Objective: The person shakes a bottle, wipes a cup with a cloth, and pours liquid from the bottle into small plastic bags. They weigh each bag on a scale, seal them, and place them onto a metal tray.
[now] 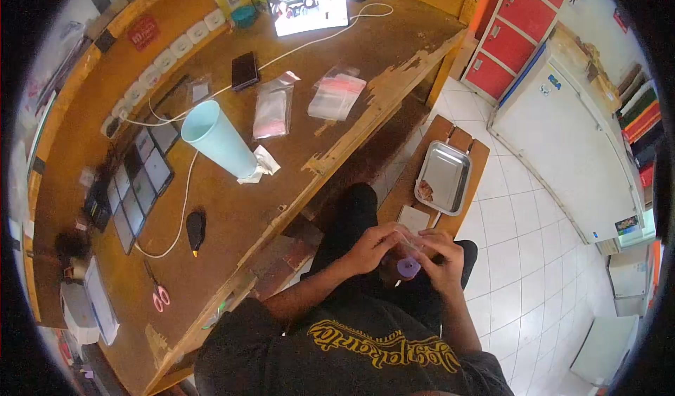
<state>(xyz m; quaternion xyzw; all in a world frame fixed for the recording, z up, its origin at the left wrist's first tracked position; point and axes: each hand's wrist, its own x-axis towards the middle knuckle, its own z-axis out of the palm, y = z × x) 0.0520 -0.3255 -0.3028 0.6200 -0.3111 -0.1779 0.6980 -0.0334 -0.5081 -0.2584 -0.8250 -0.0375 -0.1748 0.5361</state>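
Above my lap, my left hand [373,250] and my right hand [443,257] are close together, fingers pinched. Between them is a thin, clear piece of plastic [409,240], which both hands seem to grip; its exact kind is too small to make out. Just below the fingers shows a round purple thing [408,267] with a dark spot in its middle, over my lap. Beyond the hands, on a wooden bench [394,202], sit a flat whitish square [414,218] and a metal tray [460,158] with small brownish pieces [425,190] in one corner.
On the wooden desk [232,255] at left stand a light blue cup [219,141], plastic packets [273,111], clear bags [337,97], a phone [245,70], a lit screen [309,10], scissors [161,297] and a white cable [184,213]. Red lockers [503,44] and a white freezer [555,136] stand right.
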